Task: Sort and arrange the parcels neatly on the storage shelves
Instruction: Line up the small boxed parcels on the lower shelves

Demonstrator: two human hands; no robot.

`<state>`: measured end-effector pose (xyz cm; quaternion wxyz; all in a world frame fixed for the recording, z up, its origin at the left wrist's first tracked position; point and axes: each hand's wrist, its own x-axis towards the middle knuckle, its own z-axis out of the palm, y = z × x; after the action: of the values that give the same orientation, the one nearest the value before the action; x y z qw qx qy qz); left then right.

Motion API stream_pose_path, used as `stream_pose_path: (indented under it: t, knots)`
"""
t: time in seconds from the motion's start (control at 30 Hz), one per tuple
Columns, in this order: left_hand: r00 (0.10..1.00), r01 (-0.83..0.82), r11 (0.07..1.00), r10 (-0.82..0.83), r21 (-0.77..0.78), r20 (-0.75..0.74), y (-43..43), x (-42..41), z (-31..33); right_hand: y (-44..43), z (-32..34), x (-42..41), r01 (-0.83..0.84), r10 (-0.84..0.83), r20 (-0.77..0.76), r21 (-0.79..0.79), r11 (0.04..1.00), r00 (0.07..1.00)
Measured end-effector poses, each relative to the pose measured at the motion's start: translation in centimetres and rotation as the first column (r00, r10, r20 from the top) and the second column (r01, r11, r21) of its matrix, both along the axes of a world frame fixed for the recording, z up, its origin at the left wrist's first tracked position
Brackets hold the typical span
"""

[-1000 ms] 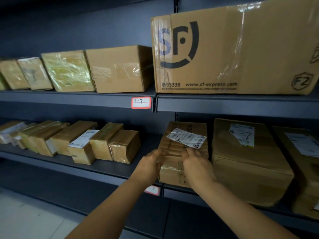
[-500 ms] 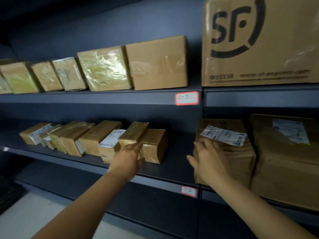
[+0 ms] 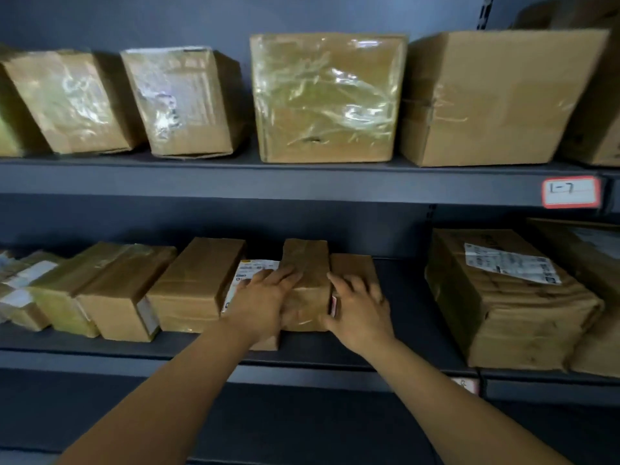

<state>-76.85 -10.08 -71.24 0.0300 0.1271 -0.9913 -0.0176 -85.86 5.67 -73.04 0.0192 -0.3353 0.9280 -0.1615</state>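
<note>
Both hands moved off big labelled box at 3 o'clock; left hand [image 3: 265, 302] & right hand [image 3: 360, 307], fingers spread flat, now flank narrow tape-wrapped brown parcel [image 3: 307, 283], lower-shelf centre — prob. squaring row.

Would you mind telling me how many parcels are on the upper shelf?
5 clearly: tilted parcel at left, labelled parcel next, plastic-wrapped parcel in the middle, plain carton right of it, cut-off box at far right. Another may be hidden at the left edge.

A parcel storeroom: dark metal shelves [image 3: 302, 182] lined with taped cardboard parcels [image 3: 325, 99], above a handwritten bay tag [image 3: 570, 192] reading 1-7.
</note>
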Motion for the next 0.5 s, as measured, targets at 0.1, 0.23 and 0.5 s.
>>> stream_pose_path:
  t: [0.1, 0.23, 0.5]
  knots:
    - [0.993, 0.048, 0.996, -0.040, 0.070, -0.112, -0.5, -0.2, -0.7, 0.4, -0.3, -0.2, 0.167, -0.170, -0.013, -0.132, 0.977, 0.985]
    - [0.979, 0.044, 0.989, -0.015, 0.140, -0.206, -1.7, -0.5, -1.2, 1.0, -0.2, -0.8, 0.325, -0.334, 0.018, -0.277, 0.904, 0.943]
    - [0.963, 0.069, 0.983, -0.021, 0.168, -0.270, -1.9, -1.2, -1.9, 4.2, 0.2, -2.6, 0.495, -0.355, 0.349, -0.517, 0.699, 0.867]
